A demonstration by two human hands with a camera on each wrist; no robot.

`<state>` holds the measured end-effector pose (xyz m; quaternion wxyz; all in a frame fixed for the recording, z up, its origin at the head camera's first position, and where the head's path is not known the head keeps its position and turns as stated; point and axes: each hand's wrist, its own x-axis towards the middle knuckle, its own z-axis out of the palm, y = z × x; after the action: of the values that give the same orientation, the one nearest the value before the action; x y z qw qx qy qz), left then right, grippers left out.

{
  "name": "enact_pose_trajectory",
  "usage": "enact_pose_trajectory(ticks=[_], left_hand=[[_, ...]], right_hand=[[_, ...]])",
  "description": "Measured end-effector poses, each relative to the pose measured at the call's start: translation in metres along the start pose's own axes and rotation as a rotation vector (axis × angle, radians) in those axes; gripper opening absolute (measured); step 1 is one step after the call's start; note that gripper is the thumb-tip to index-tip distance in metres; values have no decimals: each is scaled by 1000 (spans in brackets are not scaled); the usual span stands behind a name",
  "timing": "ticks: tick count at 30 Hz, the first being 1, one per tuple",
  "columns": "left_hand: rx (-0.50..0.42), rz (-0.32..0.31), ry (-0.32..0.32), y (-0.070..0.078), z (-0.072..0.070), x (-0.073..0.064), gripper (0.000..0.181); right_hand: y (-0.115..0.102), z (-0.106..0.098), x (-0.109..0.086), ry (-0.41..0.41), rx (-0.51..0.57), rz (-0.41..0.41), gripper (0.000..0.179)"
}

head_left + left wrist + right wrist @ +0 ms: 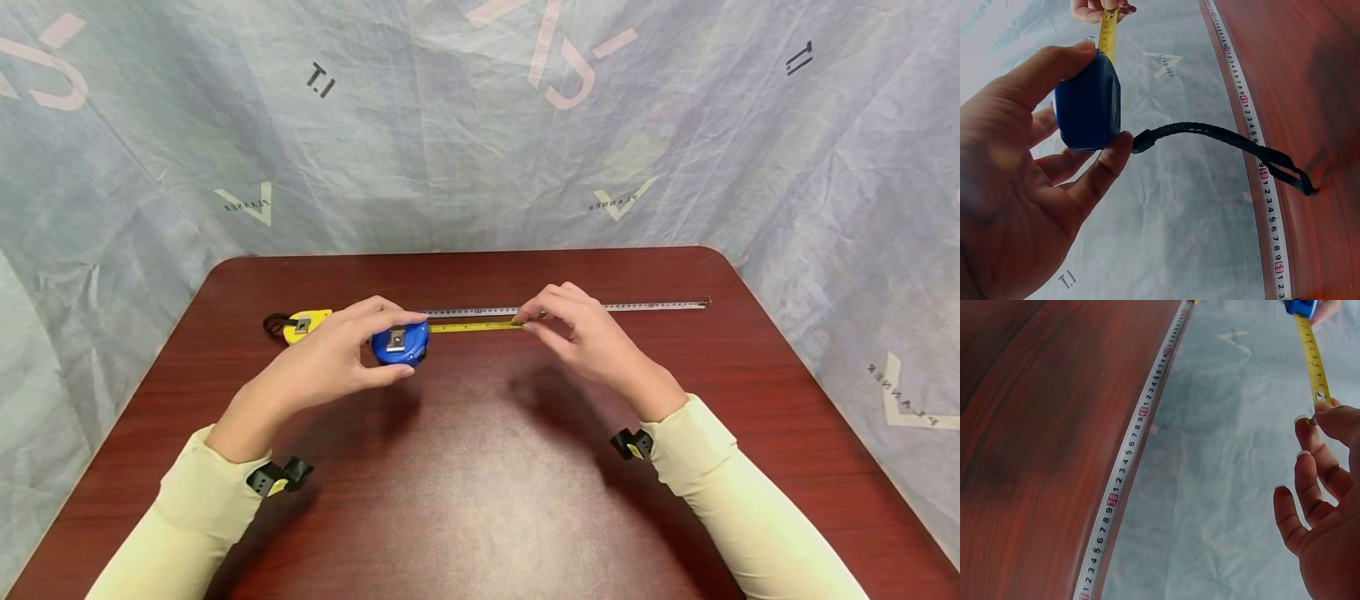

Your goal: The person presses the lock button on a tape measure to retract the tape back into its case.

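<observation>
My left hand grips a blue tape measure by its case, thumb on one side and fingers on the other. A short length of yellow blade runs out of it to the right. At the blade's end, my right hand pinches the tip between thumb and forefinger; its other fingers are loosely bent in the right wrist view. Both hands hold the tape above the table. A black wrist strap hangs from the blue case in the left wrist view.
Behind the hands, a yellow tape measure with a black strap lies on the dark red wooden table. Its white blade stretches far to the right along the table. A grey printed cloth hangs beyond the table's back edge.
</observation>
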<state>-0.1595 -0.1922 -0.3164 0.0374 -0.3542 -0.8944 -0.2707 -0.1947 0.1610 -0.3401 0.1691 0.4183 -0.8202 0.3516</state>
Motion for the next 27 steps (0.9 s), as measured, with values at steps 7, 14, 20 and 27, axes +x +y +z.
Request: enact_pose_trajectory(ticks=[7,14,20,27], left_hand=[[-12,10,-4,4,3,5,61],[-2,-3,0,9,7,9,63],[-14,-4,-9,10,9,11,63],[-39,26,-14,11,13,15,62]], right_hand=[[-4,10,7,5,14,-26,22],[-7,20,14,-10,27,-33,20],[-9,28,19,1,34,-52,20],[-12,38,24,-10,52,-80,17]])
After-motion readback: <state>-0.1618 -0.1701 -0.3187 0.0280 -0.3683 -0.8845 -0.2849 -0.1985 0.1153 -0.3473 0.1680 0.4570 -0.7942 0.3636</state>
